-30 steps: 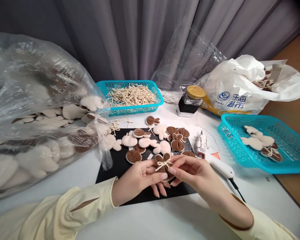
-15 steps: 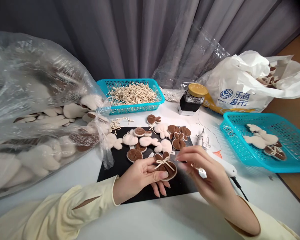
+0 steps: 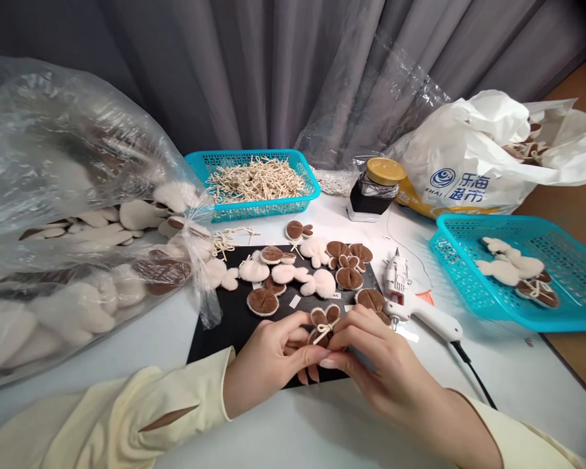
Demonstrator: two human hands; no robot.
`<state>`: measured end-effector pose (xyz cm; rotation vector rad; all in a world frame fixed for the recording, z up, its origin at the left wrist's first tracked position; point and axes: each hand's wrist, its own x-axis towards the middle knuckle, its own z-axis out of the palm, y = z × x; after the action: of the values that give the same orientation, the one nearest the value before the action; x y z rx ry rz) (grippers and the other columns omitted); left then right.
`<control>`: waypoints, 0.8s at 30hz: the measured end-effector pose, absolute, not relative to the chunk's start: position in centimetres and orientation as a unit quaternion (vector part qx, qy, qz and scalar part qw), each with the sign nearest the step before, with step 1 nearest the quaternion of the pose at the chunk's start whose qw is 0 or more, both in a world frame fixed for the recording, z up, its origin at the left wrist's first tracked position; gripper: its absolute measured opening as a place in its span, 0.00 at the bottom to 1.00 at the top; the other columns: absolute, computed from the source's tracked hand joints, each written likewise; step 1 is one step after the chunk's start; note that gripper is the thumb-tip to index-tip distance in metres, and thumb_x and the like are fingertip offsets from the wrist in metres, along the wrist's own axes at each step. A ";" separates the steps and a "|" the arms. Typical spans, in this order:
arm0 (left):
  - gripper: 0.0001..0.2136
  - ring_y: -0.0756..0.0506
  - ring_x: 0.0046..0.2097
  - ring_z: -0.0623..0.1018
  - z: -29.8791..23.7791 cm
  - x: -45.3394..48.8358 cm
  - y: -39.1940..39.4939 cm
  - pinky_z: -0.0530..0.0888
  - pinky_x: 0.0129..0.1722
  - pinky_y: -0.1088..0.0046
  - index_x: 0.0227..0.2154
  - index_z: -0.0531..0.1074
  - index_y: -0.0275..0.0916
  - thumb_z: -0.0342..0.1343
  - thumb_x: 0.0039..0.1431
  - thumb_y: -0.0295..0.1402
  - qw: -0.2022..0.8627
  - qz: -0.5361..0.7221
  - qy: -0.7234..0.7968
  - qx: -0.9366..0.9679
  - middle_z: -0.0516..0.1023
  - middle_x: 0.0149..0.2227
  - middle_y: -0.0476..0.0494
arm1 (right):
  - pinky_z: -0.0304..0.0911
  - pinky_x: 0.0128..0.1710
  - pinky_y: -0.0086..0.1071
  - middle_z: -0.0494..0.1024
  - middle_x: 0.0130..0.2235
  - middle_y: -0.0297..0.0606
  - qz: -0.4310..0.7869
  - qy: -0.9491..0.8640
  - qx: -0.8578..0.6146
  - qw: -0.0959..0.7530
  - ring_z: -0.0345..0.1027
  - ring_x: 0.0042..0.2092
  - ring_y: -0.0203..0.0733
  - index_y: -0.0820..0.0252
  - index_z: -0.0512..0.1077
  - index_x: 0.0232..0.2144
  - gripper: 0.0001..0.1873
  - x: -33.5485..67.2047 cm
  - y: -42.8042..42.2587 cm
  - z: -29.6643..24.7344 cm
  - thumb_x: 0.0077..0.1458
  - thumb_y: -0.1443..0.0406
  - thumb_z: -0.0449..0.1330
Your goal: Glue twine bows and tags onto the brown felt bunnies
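Two hands, the left hand [image 3: 270, 358] and the right hand [image 3: 383, 365], angle inward above one black mat [image 3: 214, 342], their fingers pinching one rabbit-shaped piece [image 3: 318, 318] held between them, ears pointing away from the person. It is fuzzy brown with a pale edge and one cream cord bow [image 3: 324, 331]; beyond lie two perforated turquoise plastic baskets [image 3: 268, 210], one white glue gun [image 3: 432, 318] and one gold-lidded jar [image 3: 371, 200].

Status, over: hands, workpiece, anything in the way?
Left hand and right hand gripping brown bunny piece. Bow showing, lower part hidden. Glue gun beyond right hand; no obstruction seen.
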<state>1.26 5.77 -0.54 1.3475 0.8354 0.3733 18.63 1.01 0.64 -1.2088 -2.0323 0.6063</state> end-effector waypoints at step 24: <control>0.13 0.51 0.23 0.75 -0.8 1.4 6.9 0.73 0.18 0.80 0.39 0.68 0.32 0.58 0.53 0.35 0.774 0.206 0.334 0.497 0.77 0.26 0.45 | 0.65 0.32 0.29 0.72 0.37 0.44 0.142 -0.799 -0.434 0.391 0.67 0.37 0.38 0.64 0.67 0.43 0.13 20.3 0.9 0.7 0.55 0.76 0.53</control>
<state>1.39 6.85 -0.80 1.0752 0.7230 0.4468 20.29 0.94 0.69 -1.1039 -2.0303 0.3608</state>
